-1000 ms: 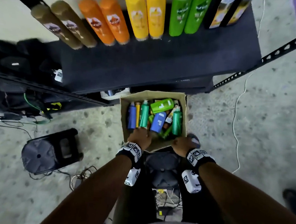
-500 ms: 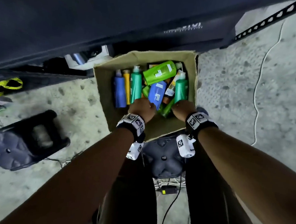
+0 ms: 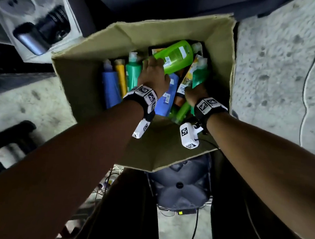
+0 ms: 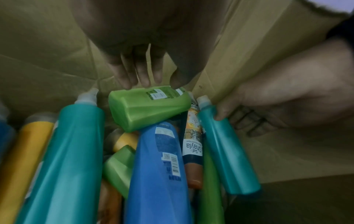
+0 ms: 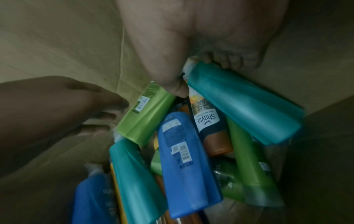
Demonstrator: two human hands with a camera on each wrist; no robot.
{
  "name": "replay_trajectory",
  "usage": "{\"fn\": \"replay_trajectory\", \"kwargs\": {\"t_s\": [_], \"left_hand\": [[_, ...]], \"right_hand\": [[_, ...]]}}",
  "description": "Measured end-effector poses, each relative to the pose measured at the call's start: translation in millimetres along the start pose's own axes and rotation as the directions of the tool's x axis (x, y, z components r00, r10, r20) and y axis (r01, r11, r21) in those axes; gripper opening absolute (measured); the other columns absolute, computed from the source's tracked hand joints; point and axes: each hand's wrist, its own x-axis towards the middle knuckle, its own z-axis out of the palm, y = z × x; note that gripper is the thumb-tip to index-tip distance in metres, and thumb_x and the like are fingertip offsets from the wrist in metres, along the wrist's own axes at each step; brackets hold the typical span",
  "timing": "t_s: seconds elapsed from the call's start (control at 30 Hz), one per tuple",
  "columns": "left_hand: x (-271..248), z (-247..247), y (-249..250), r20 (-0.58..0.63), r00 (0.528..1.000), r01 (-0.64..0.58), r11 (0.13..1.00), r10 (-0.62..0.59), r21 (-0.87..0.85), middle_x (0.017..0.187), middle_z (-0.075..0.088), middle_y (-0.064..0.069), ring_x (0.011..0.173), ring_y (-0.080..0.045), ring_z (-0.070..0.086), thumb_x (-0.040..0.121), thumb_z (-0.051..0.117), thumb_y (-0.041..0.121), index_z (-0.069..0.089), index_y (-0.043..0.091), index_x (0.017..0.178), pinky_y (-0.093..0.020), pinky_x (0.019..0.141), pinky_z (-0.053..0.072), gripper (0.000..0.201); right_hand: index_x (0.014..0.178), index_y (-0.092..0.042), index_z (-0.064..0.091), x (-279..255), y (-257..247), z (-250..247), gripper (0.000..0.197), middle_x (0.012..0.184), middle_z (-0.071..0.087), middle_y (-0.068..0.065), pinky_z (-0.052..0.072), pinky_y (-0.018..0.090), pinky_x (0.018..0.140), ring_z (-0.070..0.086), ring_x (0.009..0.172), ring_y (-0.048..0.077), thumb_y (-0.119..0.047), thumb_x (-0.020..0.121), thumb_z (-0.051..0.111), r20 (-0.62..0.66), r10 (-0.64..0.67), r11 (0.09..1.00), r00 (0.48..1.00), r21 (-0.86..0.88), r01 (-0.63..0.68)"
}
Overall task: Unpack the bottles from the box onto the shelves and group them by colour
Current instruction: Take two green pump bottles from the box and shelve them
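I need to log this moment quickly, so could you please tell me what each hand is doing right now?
Left hand: open, straight fingers touching the lime green bottle.
Right hand: gripping the teal bottle.

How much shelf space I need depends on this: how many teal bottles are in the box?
2. The left teal bottle stands beside the yellow bottle; the right teal bottle is gripped by the right hand near the box wall. Others may be hidden underneath.
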Motion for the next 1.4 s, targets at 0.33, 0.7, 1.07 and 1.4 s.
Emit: {"fn": "replay_trajectory", "kwargs": {"t_s": [0.33,0.7,1.07,1.4], "left_hand": [[47,58,-3,-0.059,0.997,-0.040,0.980,0.053,0.195,0.163,0.020,-0.019,0.152,-0.040,0.018,0.083,0.071,0.041,0.018,0.014,0.159,-0.053,0.122,0.018,0.096],[84,40,17,0.083,0.992,0.072,0.977,-0.090,0.201,0.150,0.035,-0.014,0.137,-0.041,0.037,0.073,0.084,0.048,0.024,0.012,0.152,-0.068,0.110,0.029,0.106],[32,35,-23,0.292,0.923,0.306,0.938,-0.250,-0.165,0.160,0.021,-0.023,0.147,-0.042,0.028,0.068,0.090,0.043,0.002,0.011,0.160,-0.048,0.117,0.035,0.131],[-41,31,-64,0.295,0.879,0.477,0.712,-0.376,-0.515,0.126,0.061,-0.008,0.113,-0.028,0.062,0.062,0.091,0.031,0.044,0.014,0.136,-0.039,0.095,0.055,0.088]], "right_hand": [[0.157,0.000,0.019,39,33,44,0.070,0.161,0.030,0.020,0.024,0.039,0.120,0.030,0.149,0.032,-0.035,0.103,0.048,-0.217,-0.017,1.000,0.976,-0.005,0.017],[0.158,-0.006,0.015,40,37,58,0.087,0.158,0.023,0.019,0.026,0.040,0.116,0.031,0.143,0.035,-0.031,0.091,0.064,-0.460,-0.077,0.994,0.885,0.031,0.103],[0.149,-0.005,0.041,53,40,43,0.068,0.137,0.056,0.013,0.043,0.011,0.091,0.056,0.120,0.023,-0.019,0.090,0.073,-0.285,-0.084,0.863,0.955,0.458,0.212],[0.125,-0.024,0.058,20,8,31,0.046,0.095,0.069,-0.010,0.049,0.017,0.056,0.066,0.073,-0.003,-0.023,0.083,0.077,-0.063,-0.185,0.723,0.981,0.667,0.179]]}}
